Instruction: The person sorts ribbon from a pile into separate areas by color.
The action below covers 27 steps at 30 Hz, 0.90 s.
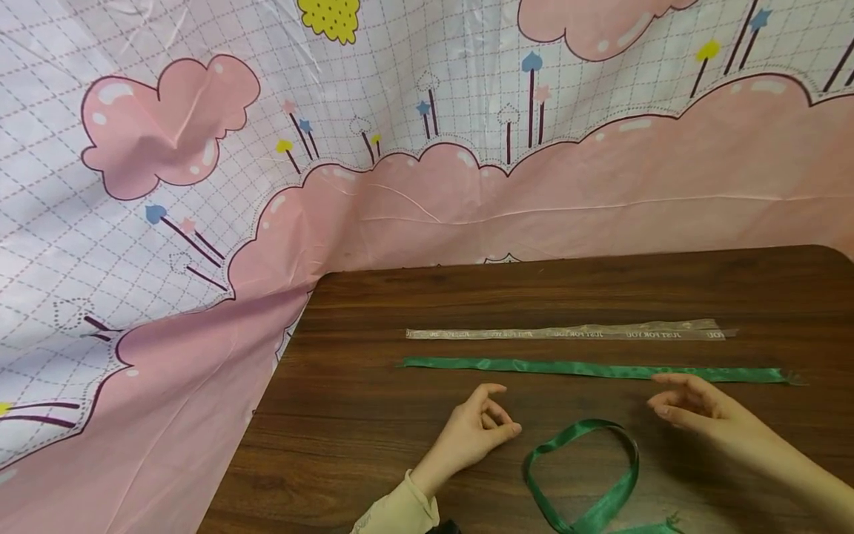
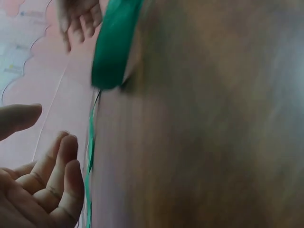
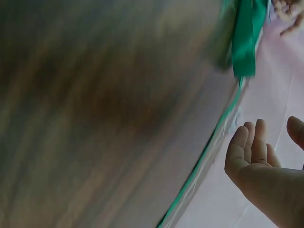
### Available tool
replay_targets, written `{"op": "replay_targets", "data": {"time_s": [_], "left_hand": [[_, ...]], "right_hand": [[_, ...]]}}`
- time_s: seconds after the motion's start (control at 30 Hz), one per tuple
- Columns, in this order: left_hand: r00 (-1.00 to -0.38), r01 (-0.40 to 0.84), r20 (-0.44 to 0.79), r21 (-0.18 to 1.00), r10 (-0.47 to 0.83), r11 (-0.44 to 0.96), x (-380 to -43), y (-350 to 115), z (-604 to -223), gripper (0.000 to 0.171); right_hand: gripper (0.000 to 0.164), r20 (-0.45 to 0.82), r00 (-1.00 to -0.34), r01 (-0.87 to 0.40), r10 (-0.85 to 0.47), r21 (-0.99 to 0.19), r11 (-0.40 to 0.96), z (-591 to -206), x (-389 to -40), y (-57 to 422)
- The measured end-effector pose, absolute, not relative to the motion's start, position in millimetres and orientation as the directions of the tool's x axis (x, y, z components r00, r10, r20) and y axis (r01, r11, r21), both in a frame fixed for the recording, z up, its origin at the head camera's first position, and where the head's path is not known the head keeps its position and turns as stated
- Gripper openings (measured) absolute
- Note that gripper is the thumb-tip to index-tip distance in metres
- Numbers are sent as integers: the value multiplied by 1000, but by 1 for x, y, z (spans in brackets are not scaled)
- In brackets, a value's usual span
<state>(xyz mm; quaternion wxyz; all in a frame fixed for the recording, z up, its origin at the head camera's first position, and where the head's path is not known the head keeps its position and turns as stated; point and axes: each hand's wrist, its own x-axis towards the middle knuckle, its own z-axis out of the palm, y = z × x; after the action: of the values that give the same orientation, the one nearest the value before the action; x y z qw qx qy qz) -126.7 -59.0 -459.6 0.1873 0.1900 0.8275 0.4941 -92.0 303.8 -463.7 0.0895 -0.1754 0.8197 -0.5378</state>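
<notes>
A looped green satin ribbon stands partly on edge near the front of the table, its frayed end by the lower border of the head view. My left hand is to the left of this loop, fingers loosely bent, holding nothing. On the loop's other side my right hand hovers with relaxed fingers and thumb apart, also holding nothing; its fingertips overlap a straight green ribbon in the head view. That ribbon lies flat across the table with frayed ends. Both wrist views show the looped ribbon between the two hands.
Behind the straight green ribbon lies a sheer whitish ribbon printed with "JUST FOR YOU". The dark wood table meets a pink and white patterned cloth at its back and left edges.
</notes>
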Motion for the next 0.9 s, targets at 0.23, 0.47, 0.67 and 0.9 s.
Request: {"op": "replay_targets", "data": {"time_s": [0.23, 0.47, 0.67, 0.9], "left_hand": [[-838, 114, -182, 864, 515, 491, -111, -45, -462, 65], [-826, 216, -172, 784, 537, 583, -104, -33, -462, 67], [-820, 305, -152, 699, 551, 647, -101, -28, -464, 64], [-771, 283, -191, 751, 607, 597, -102, -31, -465, 57]], "right_hand": [[50, -79, -947, -93, -310, -858, 504, -462, -83, 272], [68, -199, -934, 1, -297, -832, 555, -462, -82, 252], [71, -180, -919, -38, -351, -845, 533, -471, -82, 247], [57, -94, -868, -138, -487, -898, 419, -475, -85, 252]]}}
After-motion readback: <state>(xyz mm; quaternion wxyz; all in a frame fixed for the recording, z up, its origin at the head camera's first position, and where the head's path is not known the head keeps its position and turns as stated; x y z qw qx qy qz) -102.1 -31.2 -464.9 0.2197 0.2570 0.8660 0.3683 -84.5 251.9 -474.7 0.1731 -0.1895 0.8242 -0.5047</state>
